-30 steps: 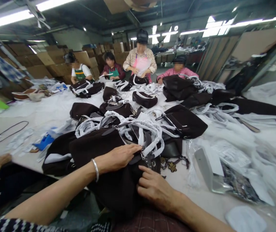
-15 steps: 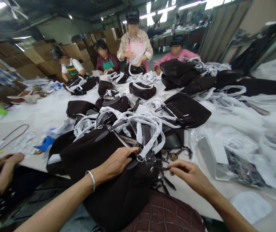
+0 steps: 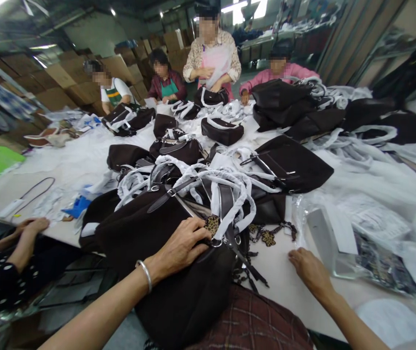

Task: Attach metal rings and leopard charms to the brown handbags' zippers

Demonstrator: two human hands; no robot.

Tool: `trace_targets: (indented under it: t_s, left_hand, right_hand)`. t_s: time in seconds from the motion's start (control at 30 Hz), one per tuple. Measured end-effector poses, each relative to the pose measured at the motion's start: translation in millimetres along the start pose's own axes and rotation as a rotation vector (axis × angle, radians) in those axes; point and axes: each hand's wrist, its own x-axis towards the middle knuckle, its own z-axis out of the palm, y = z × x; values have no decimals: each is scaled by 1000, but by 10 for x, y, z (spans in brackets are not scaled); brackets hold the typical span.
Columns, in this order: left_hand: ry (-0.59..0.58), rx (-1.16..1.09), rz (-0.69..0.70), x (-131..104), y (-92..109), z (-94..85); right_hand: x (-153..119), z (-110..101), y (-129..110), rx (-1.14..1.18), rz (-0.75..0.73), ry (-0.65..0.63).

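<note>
A large dark brown handbag lies tilted over the table's front edge, partly on the lap. My left hand rests on its upper side, fingers closed at a leopard-print charm beside the metal ring. White-wrapped handles rise above that charm. A dark strap with tassels hangs loose at the bag's right side. My right hand is apart from the handbag, its fingers curled together near the lower left edge of a clear plastic bag. Whatever its fingertips hold, if anything, is hidden.
More dark handbags are heaped behind. Loose leopard-print charms lie on the table. A packet of dark pieces is at right. Several co-workers work across the table; another person's hands rest at left.
My right hand has let go of the dark strap and moved right, toward the plastic bag. The strap now hangs down. The leopard-print charm shows at my left fingertips.
</note>
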Motion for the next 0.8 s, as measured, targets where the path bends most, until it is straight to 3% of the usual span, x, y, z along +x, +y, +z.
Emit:
trace_targets:
  t_s: [0.13, 0.27, 0.4, 0.5, 0.6, 0.7, 0.8]
  left_hand:
    - [63, 81, 4, -36, -4, 45]
    - [155, 131, 53, -40, -16, 66]
    - [63, 61, 115, -27, -28, 68]
    - [17, -22, 130, -21, -47, 97]
    - [62, -66, 126, -21, -62, 114]
    - [60, -81, 125, -42, -47, 11]
    - [-99, -96, 100, -86, 24, -265]
  right_hand:
    - [-29, -65, 50, 44, 27, 17]
    - [-54, -155, 87, 121, 27, 142]
    - [-55, -289, 68, 221, -26, 286]
    - [-67, -432, -9, 416, 114, 302]
    - [-84, -603, -98, 642, 344, 219]
    - [-81, -774, -147, 835, 446, 285]
    - [-49, -940, -169, 904, 463, 292]
